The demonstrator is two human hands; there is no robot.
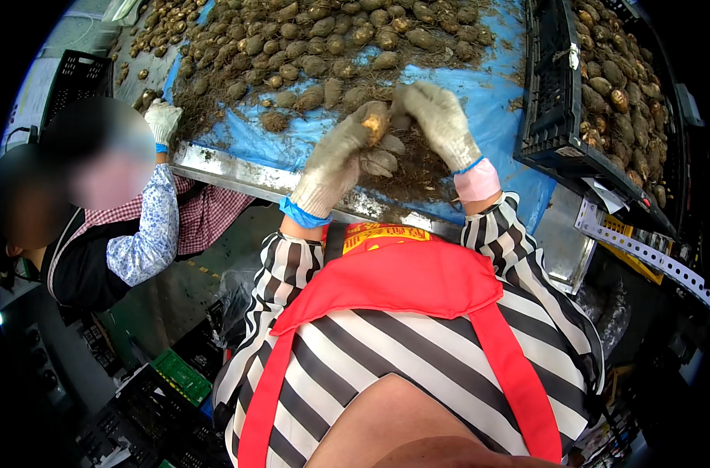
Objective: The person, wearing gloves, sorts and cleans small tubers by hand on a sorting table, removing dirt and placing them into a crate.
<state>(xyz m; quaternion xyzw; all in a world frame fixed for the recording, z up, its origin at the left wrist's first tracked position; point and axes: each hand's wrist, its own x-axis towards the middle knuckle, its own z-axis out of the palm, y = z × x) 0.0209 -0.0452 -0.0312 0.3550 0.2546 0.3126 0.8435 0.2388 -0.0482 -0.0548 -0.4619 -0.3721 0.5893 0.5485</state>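
My left hand [334, 160], in a soiled white knit glove, is closed round a taro corm [376, 127] with a pale orange patch on its side. Close by on the right, my right hand [434, 117] wears the same sort of glove. Its fingers are curled in beside the corm, and what they pinch, if anything, is hidden. Below the hands, more taro corms [379, 163] lie by a heap of loose brown root fibres [421, 178]. Behind my hands, many hairy brown taro corms [324, 47] are piled on the table.
Blue plastic sheeting [502, 117] covers the table, which has a metal front edge [238, 170]. At the right stands a black crate [554, 93] full of corms. A co-worker's gloved hand [163, 121] rests by the pile at left, near another black crate [78, 78].
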